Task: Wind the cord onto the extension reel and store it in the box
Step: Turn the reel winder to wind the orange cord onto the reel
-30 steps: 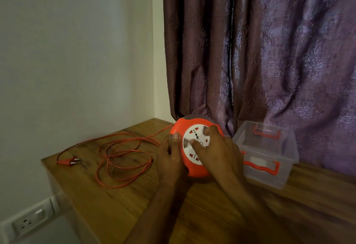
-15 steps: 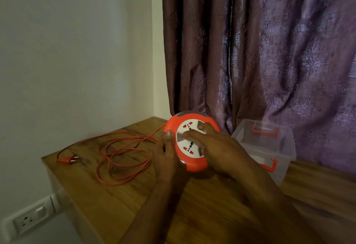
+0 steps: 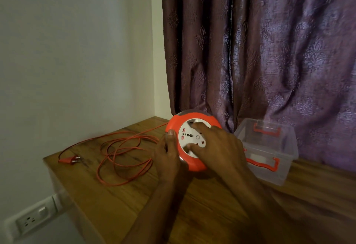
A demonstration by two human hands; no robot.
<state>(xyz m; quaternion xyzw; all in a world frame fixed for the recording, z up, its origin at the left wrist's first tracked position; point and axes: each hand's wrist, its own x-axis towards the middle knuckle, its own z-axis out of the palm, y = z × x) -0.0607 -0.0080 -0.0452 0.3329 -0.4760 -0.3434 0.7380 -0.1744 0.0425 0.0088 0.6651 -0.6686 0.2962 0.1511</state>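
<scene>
The round orange extension reel (image 3: 174,125) with a white socket face stands tilted on the wooden table (image 3: 119,201). My left hand (image 3: 168,157) grips its left rim, thumb on the orange edge. My right hand (image 3: 217,147) presses its fingers on the white socket face. The orange cord (image 3: 123,152) lies in loose loops on the table left of the reel, one strand running up to the reel. Its plug (image 3: 70,160) rests near the table's left edge. A clear plastic box (image 3: 267,151) with orange latches stands open to the right of the reel.
A purple patterned curtain (image 3: 269,51) hangs behind the table. A white wall stands on the left, with a wall socket (image 3: 31,221) low down below the table's left edge.
The white socket face has turned under my right hand's fingers. The cord loops have shifted slightly toward the reel. The view has drifted a little.
</scene>
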